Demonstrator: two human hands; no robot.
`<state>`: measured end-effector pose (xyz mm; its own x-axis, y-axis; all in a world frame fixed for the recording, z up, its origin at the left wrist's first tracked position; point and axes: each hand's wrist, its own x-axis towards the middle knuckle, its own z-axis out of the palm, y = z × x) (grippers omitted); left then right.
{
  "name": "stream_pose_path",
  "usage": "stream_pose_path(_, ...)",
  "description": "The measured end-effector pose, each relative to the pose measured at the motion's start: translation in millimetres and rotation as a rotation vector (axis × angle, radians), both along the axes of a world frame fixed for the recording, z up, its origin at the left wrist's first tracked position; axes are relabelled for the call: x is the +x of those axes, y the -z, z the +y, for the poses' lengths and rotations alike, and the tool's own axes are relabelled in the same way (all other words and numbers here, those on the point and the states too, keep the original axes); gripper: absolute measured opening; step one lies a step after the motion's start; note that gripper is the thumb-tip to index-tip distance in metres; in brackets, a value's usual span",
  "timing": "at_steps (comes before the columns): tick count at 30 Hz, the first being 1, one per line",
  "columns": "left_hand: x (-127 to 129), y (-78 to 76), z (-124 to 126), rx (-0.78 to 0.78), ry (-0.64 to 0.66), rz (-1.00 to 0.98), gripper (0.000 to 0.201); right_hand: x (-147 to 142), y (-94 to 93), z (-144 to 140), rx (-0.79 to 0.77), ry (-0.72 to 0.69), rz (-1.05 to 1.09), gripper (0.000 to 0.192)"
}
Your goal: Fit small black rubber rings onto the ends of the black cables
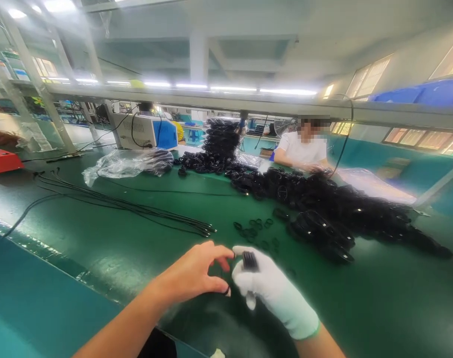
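Note:
My left hand [202, 271] is bare, its thumb and index finger spread apart in a curve. Small dark bits show at both fingertips; I cannot tell whether they belong to one stretched loop. Close against it on the right, my right hand [265, 283] wears a white glove with the fingers curled. A black ridged bundle [250, 261] shows at those fingers, its kind unclear. Just beyond the hands lie several small black loops [252, 229] on the green tabletop [137, 258]. Left of the loops, a row of black cables [155, 211] ends in metal-tipped plugs.
A long heap of black coiled cables [323, 209] runs along the far and right side. Behind are a clear plastic bag [118, 165], a blue-and-white machine [148, 132] and a stacked black pile [222, 136]. A person in a white shirt [303, 149] sits across the table.

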<state>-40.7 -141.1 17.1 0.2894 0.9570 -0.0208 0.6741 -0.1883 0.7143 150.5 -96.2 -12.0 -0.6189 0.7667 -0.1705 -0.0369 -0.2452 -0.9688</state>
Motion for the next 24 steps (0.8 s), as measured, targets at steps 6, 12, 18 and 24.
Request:
stream_pose_path(6, 11, 7.6, -2, -0.030, 0.009, -0.074, 0.063, -13, 20.1, -4, 0.040, -0.095, -0.211, 0.077)
stream_pose_path(12, 22, 4.4, 5, -0.023, 0.009, 0.184, 0.043, -12, 46.7, -8, 0.290, 0.116, -0.175, 0.097)
stream_pose_path(18, 0, 12.0, 29, -0.246, 0.198, -0.051, 0.016, -9, 15.4, -10, 0.304, 0.094, -0.352, 0.045)
stream_pose_path(24, 15, 18.8, 9, -0.301, 0.143, -0.058, 0.020, 7, 3.7, -12, -0.002, -0.265, 0.242, 0.052)
